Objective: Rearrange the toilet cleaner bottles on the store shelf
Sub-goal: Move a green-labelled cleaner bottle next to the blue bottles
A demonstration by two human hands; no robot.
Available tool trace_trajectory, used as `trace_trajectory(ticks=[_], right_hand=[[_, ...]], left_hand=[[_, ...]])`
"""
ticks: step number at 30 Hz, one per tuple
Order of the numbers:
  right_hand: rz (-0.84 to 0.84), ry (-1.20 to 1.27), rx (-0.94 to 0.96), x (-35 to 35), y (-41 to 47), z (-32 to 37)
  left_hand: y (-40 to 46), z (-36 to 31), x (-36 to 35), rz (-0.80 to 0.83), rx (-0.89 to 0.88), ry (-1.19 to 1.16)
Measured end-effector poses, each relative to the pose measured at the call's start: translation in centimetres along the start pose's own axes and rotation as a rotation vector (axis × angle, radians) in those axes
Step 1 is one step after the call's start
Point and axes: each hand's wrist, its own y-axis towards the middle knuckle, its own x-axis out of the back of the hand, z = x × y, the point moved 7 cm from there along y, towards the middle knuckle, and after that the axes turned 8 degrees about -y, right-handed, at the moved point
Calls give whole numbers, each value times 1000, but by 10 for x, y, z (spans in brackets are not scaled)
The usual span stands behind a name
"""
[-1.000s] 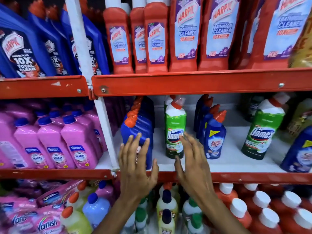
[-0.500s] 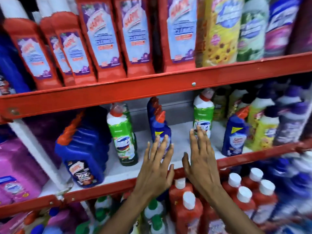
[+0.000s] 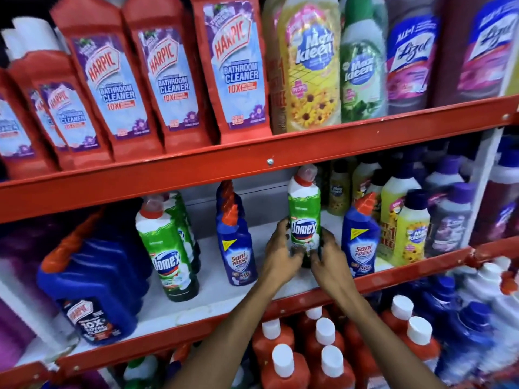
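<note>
A green Domex toilet cleaner bottle stands upright on the white middle shelf. My left hand grips its lower left side and my right hand grips its lower right side. A blue Sani Fresh bottle stands just right of it. To the left stand a row of blue Sani Fresh bottles, then green Domex bottles, then big blue Harpic bottles at the far left.
Red Harpic bathroom cleaner bottles and Max Kleen bottles fill the top shelf. Yellow and purple bottles crowd the middle shelf's right end. Red bottles with white caps stand below. A red shelf rail runs along the front.
The view has swung right. Both hands moved from open, hovering at the shelf front, forward to close around the green Domex bottle.
</note>
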Motion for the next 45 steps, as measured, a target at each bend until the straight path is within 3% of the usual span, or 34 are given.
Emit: trace_trajectory(ticks=[3, 13, 18, 27, 34, 43, 45], right_hand=[[-8, 8, -10, -2, 4, -7], [-28, 210, 141, 10, -57, 22], [51, 291, 205, -7, -95, 63], [287, 318, 338, -86, -118, 162], [388, 217, 345, -139, -118, 187], [335, 84, 350, -146, -114, 177], [253, 3, 394, -132, -119, 174]], left_hand=[[6, 7, 0, -78, 29, -71], [-59, -18, 38, -175, -147, -138], [-113, -23, 94, -309, -195, -156], [-172, 1, 205, -587, -104, -69], [-178, 34, 235, -595, 4, 51], [-171, 47, 237, -552, 32, 164], [-176, 44, 236, -594, 2, 234]])
